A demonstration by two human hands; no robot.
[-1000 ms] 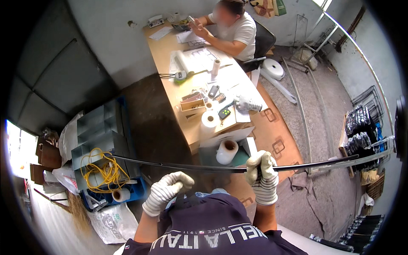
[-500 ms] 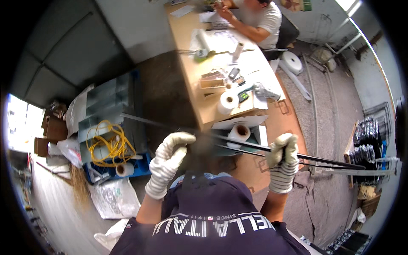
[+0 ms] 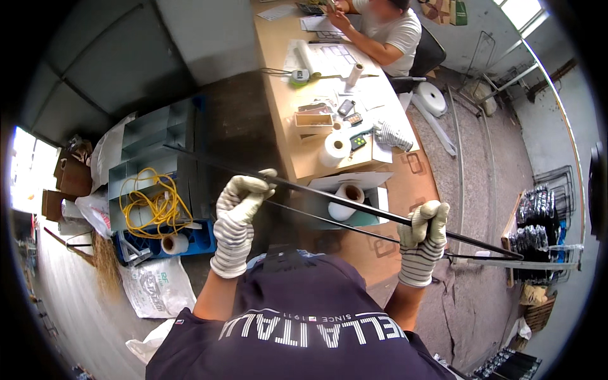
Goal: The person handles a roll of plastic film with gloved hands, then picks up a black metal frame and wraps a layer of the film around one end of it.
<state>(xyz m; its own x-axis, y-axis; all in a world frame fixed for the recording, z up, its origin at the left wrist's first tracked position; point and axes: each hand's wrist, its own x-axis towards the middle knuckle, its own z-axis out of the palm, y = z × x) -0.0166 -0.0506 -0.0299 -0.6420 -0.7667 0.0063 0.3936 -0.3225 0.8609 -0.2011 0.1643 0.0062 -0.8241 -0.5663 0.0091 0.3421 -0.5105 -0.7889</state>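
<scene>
Left hand (image 3: 239, 201) in a grey-striped white glove: fingers curled, pinching a long, slender black strip (image 3: 310, 190) | right hand (image 3: 425, 233), gloved alike: fingers closed around the strip, slanting across the front | beyond, partly behind it: white roll with brown core (image 3: 340, 211) | left: looped yellow cord (image 3: 155, 218) | farther: pale wooden table (image 3: 272, 50), seated person in white shirt (image 3: 399, 39)

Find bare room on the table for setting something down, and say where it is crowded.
The table has bare wood on its left side, between the far-left sheet and tape measure. The near end is crowded: open box, white roll, striped glove.
</scene>
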